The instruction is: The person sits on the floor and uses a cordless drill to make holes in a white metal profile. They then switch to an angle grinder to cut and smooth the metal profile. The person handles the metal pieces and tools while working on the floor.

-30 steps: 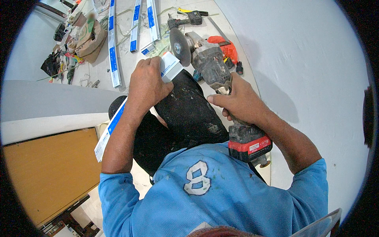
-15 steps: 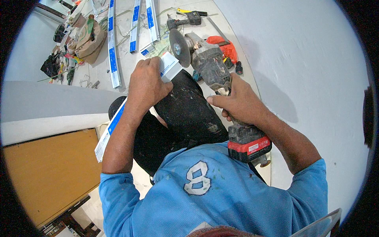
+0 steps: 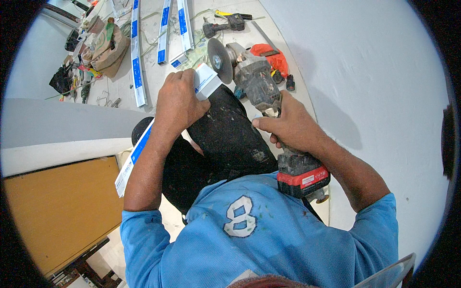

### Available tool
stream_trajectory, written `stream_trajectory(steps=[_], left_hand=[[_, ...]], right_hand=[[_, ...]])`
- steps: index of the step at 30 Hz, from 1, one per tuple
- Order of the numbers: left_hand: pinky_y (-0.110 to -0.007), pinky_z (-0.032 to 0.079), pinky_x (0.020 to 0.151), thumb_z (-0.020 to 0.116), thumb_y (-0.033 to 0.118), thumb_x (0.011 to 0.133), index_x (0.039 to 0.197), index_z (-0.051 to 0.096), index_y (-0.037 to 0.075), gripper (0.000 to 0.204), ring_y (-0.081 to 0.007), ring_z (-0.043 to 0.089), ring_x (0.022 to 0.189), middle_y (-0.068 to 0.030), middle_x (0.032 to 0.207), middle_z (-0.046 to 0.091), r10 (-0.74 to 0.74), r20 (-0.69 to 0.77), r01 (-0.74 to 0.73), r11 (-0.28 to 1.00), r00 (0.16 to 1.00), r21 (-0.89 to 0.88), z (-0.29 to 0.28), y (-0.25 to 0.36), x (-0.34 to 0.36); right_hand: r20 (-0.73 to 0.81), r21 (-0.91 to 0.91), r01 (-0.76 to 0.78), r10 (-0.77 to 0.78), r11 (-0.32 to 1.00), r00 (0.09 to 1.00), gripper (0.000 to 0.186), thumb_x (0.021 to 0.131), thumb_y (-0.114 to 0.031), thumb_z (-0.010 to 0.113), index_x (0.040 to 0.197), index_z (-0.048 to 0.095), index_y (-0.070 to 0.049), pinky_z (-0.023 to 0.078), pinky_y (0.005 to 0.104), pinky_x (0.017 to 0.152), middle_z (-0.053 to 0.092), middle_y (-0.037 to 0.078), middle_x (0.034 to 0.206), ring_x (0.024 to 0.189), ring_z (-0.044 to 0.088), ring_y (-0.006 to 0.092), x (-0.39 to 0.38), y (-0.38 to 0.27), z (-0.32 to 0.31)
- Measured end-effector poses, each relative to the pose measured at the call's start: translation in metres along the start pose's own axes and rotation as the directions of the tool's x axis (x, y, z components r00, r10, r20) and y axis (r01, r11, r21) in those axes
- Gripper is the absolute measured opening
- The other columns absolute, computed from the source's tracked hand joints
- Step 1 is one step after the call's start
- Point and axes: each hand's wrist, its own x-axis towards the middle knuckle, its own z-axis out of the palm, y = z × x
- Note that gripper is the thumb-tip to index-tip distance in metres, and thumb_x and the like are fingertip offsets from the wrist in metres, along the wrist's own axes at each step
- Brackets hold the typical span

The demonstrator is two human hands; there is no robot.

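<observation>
My left hand (image 3: 181, 98) is closed over a white channel strip with blue film (image 3: 206, 80), its near end sticking out past my fingers over my knee. A longer piece of white and blue strip (image 3: 133, 162) shows beyond my left forearm; my arm hides whether the two are one. In my right hand (image 3: 298, 122) is a dusty cordless angle grinder (image 3: 257, 79), gripped round its body, with a red and black battery at its lower end. The grinder's cutting disc (image 3: 220, 61) stands upright close to the strip's end; whether they touch I cannot tell.
Several white and blue strips (image 3: 138, 62) lie on the floor ahead. A cordless drill (image 3: 223, 25), an orange-red bag (image 3: 271, 57) and a brown sack (image 3: 110, 50) lie there too. The white wall (image 3: 374, 72) rises on my right, and a wooden panel (image 3: 62, 206) stands at left.
The grinder has shifted very slightly, its disc a touch lower and to the right. My left hand and the strip hold still.
</observation>
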Motion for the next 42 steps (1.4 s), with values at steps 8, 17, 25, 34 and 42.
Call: stream_trajectory(steps=[8,17,25,34,42], left_hand=[[-0.051,0.059,0.098,0.087,0.019,0.07,0.11,0.069,-0.005,0.05,-0.0442,0.07,0.108,-0.0278,0.111,0.073,0.014,-0.024,-0.014,1.0,1.0,-0.014,0.002,-0.004,0.0],[-0.05,0.057,0.097,0.077,0.025,0.077,0.138,0.065,-0.009,0.071,-0.0482,0.072,0.102,-0.0308,0.108,0.075,-0.163,-0.005,0.16,0.977,0.987,-0.143,-0.046,-0.04,-0.012],[-0.039,0.054,0.099,0.08,0.014,0.087,0.141,0.066,-0.004,0.059,-0.0231,0.07,0.107,-0.0167,0.125,0.075,-0.359,0.024,0.305,0.754,0.933,-0.582,-0.115,-0.111,-0.056],[-0.043,0.053,0.094,0.082,0.031,0.079,0.15,0.06,-0.003,0.082,-0.0258,0.067,0.105,-0.0151,0.119,0.07,-0.087,-0.121,0.0,0.812,0.989,-0.584,-0.145,-0.154,-0.065],[-0.047,0.05,0.099,0.082,0.047,0.088,0.162,0.042,-0.006,0.1,-0.0275,0.061,0.115,-0.0141,0.13,0.061,-0.151,-0.11,0.057,0.802,0.982,-0.595,-0.136,-0.194,-0.067]], right_hand=[[0.07,0.168,-0.006,-0.006,0.986,0.998,0.058,0.089,-0.033,0.089,0.118,0.055,0.004,0.057,0.0325,0.051,0.071,0.009,0.085,0.06,0.068,0.0151,0.001,-0.001,-0.012],[-0.042,0.447,-0.045,0.071,0.893,0.997,0.055,0.08,-0.018,0.082,0.124,0.055,0.001,0.058,0.0332,0.053,0.065,0.006,0.084,0.061,0.065,0.0154,0.025,0.103,-0.069],[-0.044,0.423,-0.223,0.265,0.878,0.963,0.047,0.084,-0.012,0.083,0.12,0.054,-0.001,0.056,0.0331,0.054,0.065,0.007,0.085,0.064,0.064,0.0161,0.136,0.204,-0.03],[-0.085,0.11,-0.087,0.097,0.99,0.992,0.041,0.091,-0.025,0.085,0.118,0.064,-0.002,0.056,0.0346,0.058,0.068,0.005,0.086,0.07,0.065,0.0157,0.331,0.24,-0.036],[-0.497,-0.233,-0.018,-0.103,0.972,0.862,0.051,0.095,-0.035,0.083,0.124,0.063,0.001,0.058,0.0386,0.062,0.073,0.011,0.096,0.074,0.069,0.0201,0.325,0.305,0.007]])
